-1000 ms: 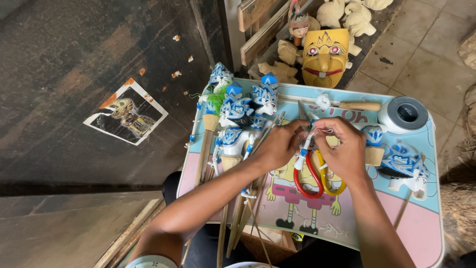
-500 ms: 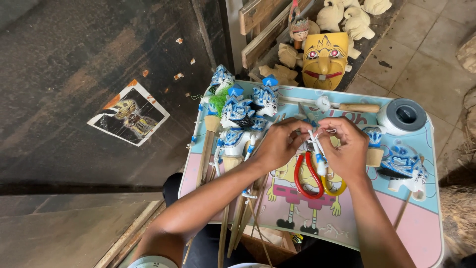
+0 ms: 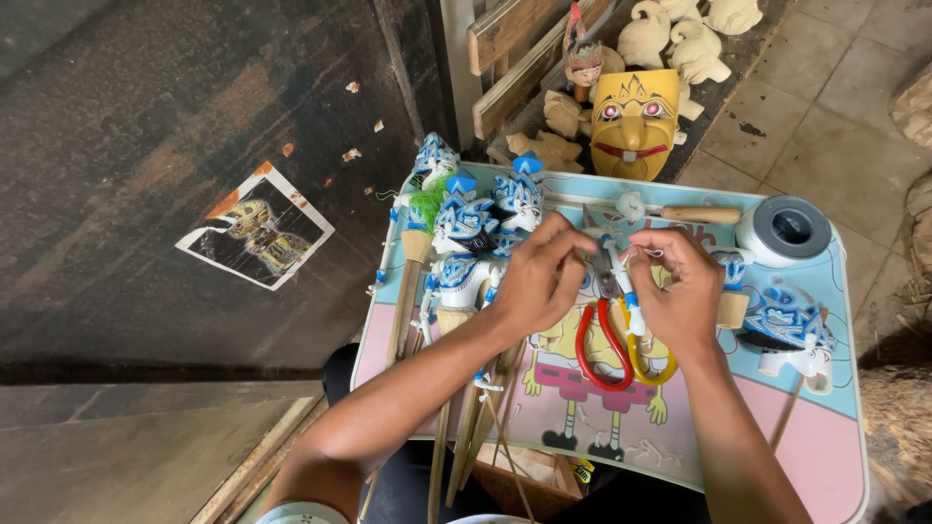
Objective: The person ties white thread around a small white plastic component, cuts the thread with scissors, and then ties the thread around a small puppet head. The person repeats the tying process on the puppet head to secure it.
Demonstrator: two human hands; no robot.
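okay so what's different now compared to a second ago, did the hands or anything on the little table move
Hardly anything. The left hand and right hand stay together over the table, fingertips working a small white-and-blue piece between them; only the fingers shifted slightly. Nothing was picked up or let go. The scissors, tape roll, blue-and-white puppets and yellow mask lie as before.

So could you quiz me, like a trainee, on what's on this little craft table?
1. True or false: the scissors have one red and one yellow handle loop.
2. Which lies nearest the right hand? A) the yellow mask B) the scissors C) the photo print
3. What sits at the far right corner of the table?

Key: 1 true. 2 B. 3 a roll of white thread.
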